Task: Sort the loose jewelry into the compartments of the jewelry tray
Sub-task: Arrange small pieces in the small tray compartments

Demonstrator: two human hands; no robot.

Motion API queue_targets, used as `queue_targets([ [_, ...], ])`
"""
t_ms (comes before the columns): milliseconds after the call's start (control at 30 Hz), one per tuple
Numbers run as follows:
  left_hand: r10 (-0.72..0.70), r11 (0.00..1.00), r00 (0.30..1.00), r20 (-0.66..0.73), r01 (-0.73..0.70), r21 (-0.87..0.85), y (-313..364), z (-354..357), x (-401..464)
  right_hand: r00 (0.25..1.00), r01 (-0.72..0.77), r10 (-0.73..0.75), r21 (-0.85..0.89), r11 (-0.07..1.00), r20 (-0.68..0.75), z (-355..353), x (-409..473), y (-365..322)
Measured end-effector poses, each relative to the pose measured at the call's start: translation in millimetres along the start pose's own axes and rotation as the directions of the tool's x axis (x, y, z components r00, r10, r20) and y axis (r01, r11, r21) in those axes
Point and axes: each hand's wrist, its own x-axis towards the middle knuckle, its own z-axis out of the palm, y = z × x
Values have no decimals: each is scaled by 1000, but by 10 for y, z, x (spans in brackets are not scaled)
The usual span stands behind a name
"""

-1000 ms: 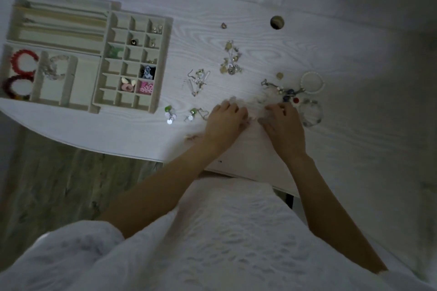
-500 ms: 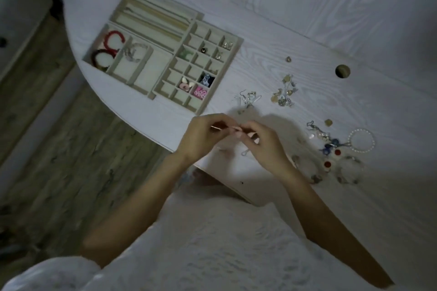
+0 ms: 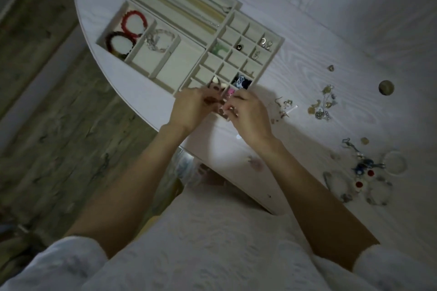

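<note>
Over the near edge of the white wooden table (image 3: 295, 59), the left hand (image 3: 189, 111) and right hand (image 3: 248, 116) are held close together, fingers curled; what is pinched is too blurred to tell. Just behind them, the beige jewelry tray (image 3: 281, 42) is set. Loose jewelry (image 3: 324, 104) is spread farther right.

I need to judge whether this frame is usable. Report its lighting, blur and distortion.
Head view: dim, bluish light throughout; the hands are motion-blurred, so what they pinch is unreadable; the bracelets at the right edge are smeared; wide-angle bending curves the table edge; the jewelry tray stays fairly sharp.
</note>
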Motion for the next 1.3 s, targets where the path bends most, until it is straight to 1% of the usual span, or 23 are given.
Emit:
queue_targets([
  [100, 170, 980, 985, -4, -169, 108, -16, -3, -31, 1000, -20, 20, 2, 1000, 24, -12, -9, 56],
  [167, 266, 957, 963, -47, -258, 133, -56, -47, -65, 999, -33, 34, 34, 999, -25, -39, -33, 99],
  [267, 365, 923, 918, -157, -336, 186, -157, -107, -143, 992, -50, 51, 13, 999, -118, -103, -106, 159],
  [333, 413, 894, 899, -147, -369, 253, -208, -103, -170, 992, -51, 48, -23, 998, -117, -111, -139, 142],
  [400, 411, 878, 910, -56, -379, 291, -199, -72, -180, 996, -8, 1, -84, 996, -85, -85, -146, 91],
  [467, 370, 869, 928, 39, -361, 339, -169, -44, -177, 998, 37, -45, -168, 985, -43, -43, -129, 49],
  [567, 339, 842, 934, 114, -355, 407, -137, -43, -175, 999, 47, -50, -252, 966, -8, -10, -89, -1],
  [700, 384, 798, 915, 121, -395, 455, -123, -60, -201, 998, 58, -66, -265, 963, -24, -32, -76, -23],
  [800, 395, 820, 914, 94, -397, 413, -106, -46, -228, 995, 79, -91, -268, 960, -33, -32, -100, -12],
  [900, 337, 861, 937, 96, -348, 370, -90, -32, -192, 997, 58, -71, -307, 950, -28, -10, -109, -11],
  [967, 327, 854, 938, 116, -346, 388, -86, -17, -159, 999, 39, -47, -319, 947, -20, -5, -92, -8],
  [1067, 339, 819, 929, 149, -370, 438, -93, -8, -117, 999, 48, -48, -343, 938, 8, -6, -78, -13],
  [1167, 349, 833, 924, 155, -382, 401, -118, -25, -40, 999, 46, -47, -329, 943, 5, -10, -84, -20],
  [1300, 401, 825, 899, 175, -438, 356, -169, -54, 99, 999, 28, -36, -303, 953, -23, 14, -89, -3],
])
